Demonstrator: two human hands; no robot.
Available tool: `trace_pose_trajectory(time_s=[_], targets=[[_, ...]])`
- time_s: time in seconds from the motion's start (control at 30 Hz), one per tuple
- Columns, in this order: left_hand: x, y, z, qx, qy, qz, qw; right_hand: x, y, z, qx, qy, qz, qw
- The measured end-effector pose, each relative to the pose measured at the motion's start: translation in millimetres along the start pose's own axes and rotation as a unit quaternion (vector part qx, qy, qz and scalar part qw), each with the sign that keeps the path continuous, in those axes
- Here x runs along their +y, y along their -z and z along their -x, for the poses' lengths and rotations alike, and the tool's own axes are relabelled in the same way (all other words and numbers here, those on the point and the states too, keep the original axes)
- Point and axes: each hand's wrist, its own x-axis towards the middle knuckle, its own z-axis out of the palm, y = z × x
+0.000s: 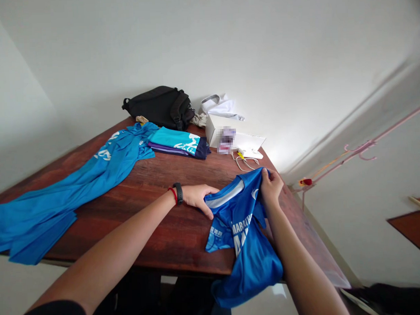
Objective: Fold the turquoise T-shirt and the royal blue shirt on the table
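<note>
A royal blue sports shirt [243, 239] with white lettering lies crumpled on the near right part of the dark wooden table [157, 223] and hangs over its front edge. My left hand [197, 198] pinches the shirt's left shoulder, fingers closed on the cloth; a black band and a red cord circle that wrist. My right hand [271, 185] grips the shirt's right shoulder, fingers closed round the fabric.
Light blue garments [69, 190] are spread across the table's left side. A folded stack of turquoise and purple shirts [178, 143] lies farther back. Behind it sit a black backpack [160, 106], a white box [230, 138], white cloth [220, 105] and a white cable [246, 161]. A pink hanger [359, 151] hangs at right.
</note>
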Motion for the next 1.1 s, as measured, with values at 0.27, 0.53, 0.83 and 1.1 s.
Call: trace_pose_trajectory(time_s=[0.27, 0.53, 0.83, 1.1], targets=[[-10.4, 9.4, -0.6, 0.069, 0.002, -0.16, 0.985, 4.9, 8.9, -2.2, 0.03, 0.008, 0.008, 0.999], [-19.1, 11.8, -1.6, 0.117, -0.003, -0.072, 0.99, -15.0, 37.2, 1.4, 0.1, 0.02, 0.023, 0.995], [9.4, -2.0, 0.4, 0.182, -0.05, -0.079, 0.979, -107.6, 123.9, -24.9, 0.153, 0.133, 0.056, 0.978], [74.9, -27.8, 32.6, 0.362, -0.123, -0.161, 0.91, -171.7, 194.9, -9.6, 0.163, 0.207, 0.082, 0.961]])
